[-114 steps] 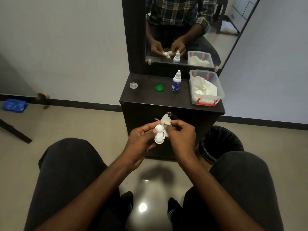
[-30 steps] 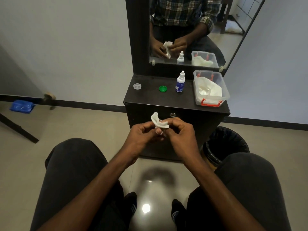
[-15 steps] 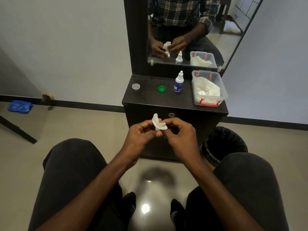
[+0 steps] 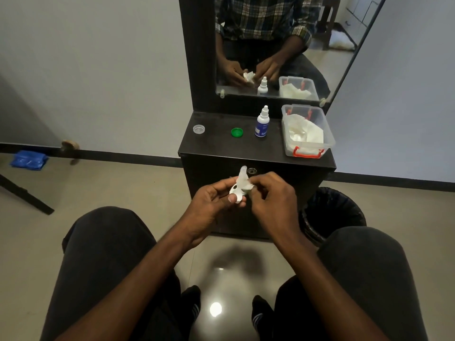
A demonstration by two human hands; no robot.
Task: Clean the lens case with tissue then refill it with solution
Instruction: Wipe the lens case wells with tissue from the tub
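My left hand [image 4: 211,203] grips the white lens case [image 4: 235,193] in front of the cabinet, thumb on its near well. A twisted white tissue [image 4: 243,181] is pressed into the far well, pinched by my right hand [image 4: 270,193]. Most of the case is hidden by fingers and tissue. On the dark cabinet top [image 4: 221,146] stand the solution bottle [image 4: 262,123], white and blue with a nozzle tip, a green cap [image 4: 237,132] and a clear cap [image 4: 199,129].
A clear plastic box [image 4: 307,131] with red clips holds more tissues at the cabinet's right end. A black-lined bin [image 4: 332,212] stands on the floor to the right. A mirror [image 4: 270,45] rises behind the cabinet. My knees flank the hands.
The case has tilted so one well faces me, and the tissue now stands up out of the far well. Both hands stay together in front of the cabinet.
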